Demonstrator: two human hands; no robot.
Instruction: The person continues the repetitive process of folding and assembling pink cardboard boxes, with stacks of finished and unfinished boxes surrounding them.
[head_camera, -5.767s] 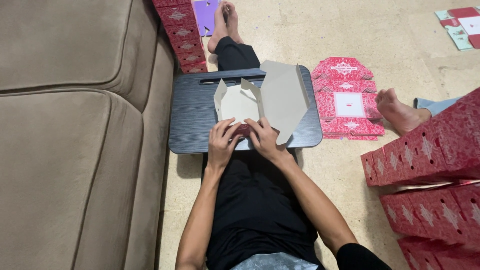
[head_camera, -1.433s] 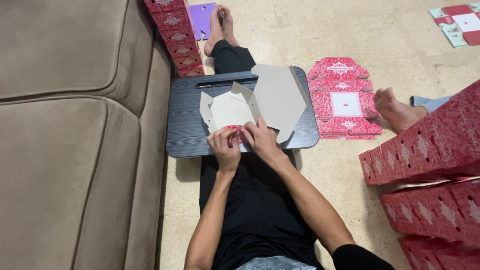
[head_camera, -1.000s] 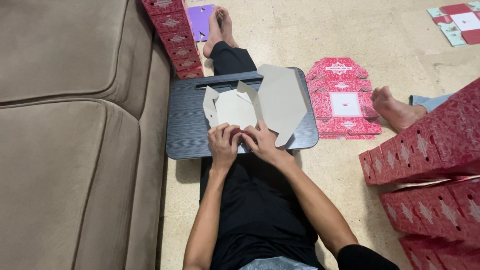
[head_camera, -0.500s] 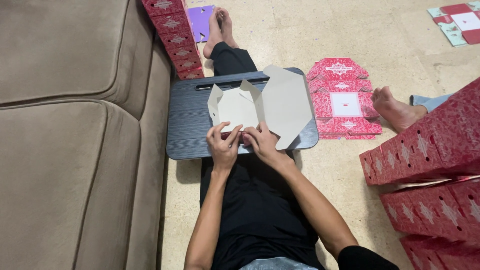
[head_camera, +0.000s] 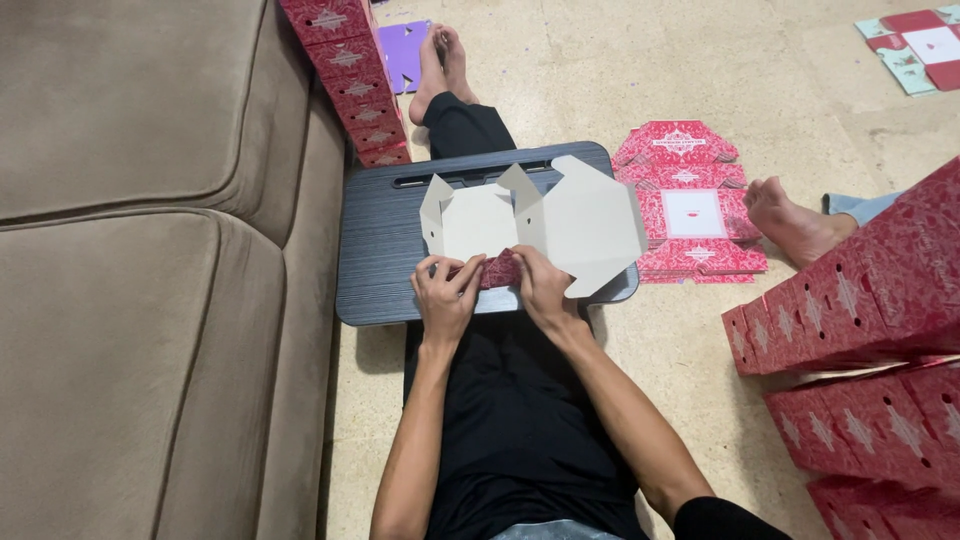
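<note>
A tan sofa (head_camera: 130, 280) flanks stacked red boxes (head_camera: 860, 300) on the floor (head_camera: 620, 60).

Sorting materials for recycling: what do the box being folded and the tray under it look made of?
Box blank: likely thin paperboard, matte grey inside, printed red outside, holding sharp creases. Lap tray: dark, fine wood-grain lines; probably laminate or plastic, hard to tell.

Box blank (head_camera: 560, 220): grey inside, red patterned outside. Lap tray (head_camera: 385, 240): dark grey. Sofa (head_camera: 150, 250): taupe.
</note>
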